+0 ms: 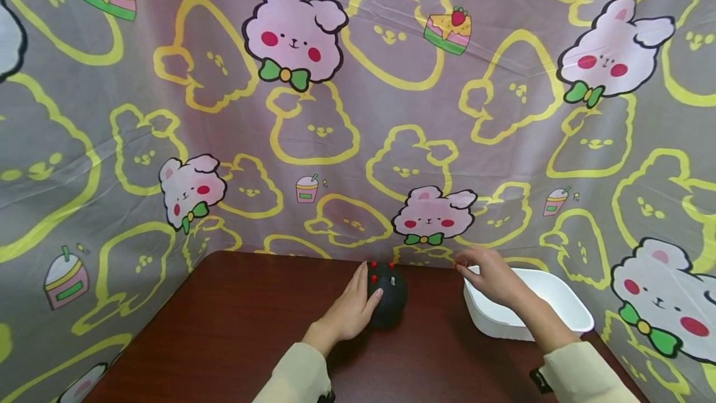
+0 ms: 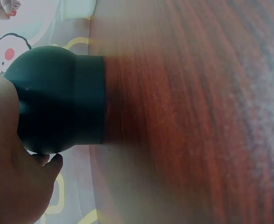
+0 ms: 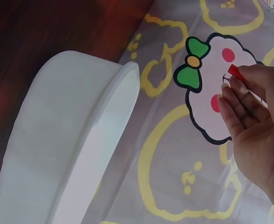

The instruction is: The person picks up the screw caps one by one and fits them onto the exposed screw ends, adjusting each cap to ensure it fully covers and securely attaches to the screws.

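A black ball-shaped object with a flat round base stands on the table. On its top show several small red pieces and one small silvery piece. My left hand grips it from the left, thumb on the near side and fingers round the far side, as the left wrist view also shows the hand. Between thumb and index finger, my right hand pinches a small red piece. That hand is raised over the left rim of a white tub, its other fingers loosely bent.
The white tub stands at the right of the dark red-brown wooden table. A patterned cloth with rabbits hangs behind the table and along both sides, close to its edges.
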The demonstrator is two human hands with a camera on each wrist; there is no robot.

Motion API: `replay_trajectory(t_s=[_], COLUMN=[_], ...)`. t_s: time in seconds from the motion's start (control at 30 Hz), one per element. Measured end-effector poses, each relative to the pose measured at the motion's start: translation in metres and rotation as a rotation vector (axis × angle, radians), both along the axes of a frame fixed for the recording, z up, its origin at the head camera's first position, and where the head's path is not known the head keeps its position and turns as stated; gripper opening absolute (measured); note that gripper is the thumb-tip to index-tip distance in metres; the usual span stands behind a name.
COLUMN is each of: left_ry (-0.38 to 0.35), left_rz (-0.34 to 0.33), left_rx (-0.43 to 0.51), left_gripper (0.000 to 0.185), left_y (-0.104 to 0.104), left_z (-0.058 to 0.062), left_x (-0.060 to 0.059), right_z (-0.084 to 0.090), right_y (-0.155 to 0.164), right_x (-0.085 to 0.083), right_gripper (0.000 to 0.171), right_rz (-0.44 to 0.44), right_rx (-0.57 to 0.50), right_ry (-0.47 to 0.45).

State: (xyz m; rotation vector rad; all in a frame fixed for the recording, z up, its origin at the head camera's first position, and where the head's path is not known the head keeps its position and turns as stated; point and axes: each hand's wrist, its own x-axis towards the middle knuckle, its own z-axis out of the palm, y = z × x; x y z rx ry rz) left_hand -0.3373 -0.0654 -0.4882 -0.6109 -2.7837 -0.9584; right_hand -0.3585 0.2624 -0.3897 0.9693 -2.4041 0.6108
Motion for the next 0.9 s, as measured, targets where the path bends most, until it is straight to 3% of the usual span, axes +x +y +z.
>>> replay_trajectory(t_s=[0.6, 0.9], left_ry=[0.006, -0.006], left_rz=[-0.001, 0.002], left_rx=[-0.011, -0.005], left_gripper=[0.086, 0.085], left_y=[-0.001, -0.001], left_z=[-0.002, 0.0], left_x=[-0.002, 0.0], right_z=[0.008, 0.01], right_y=[-0.023, -0.034], right_x=[0.0, 0.0], right_gripper=[0.009, 0.007], right_rz=[-0.028, -0.021], right_rx=[-0.025, -0.029], right_ry=[-0.06, -0.029])
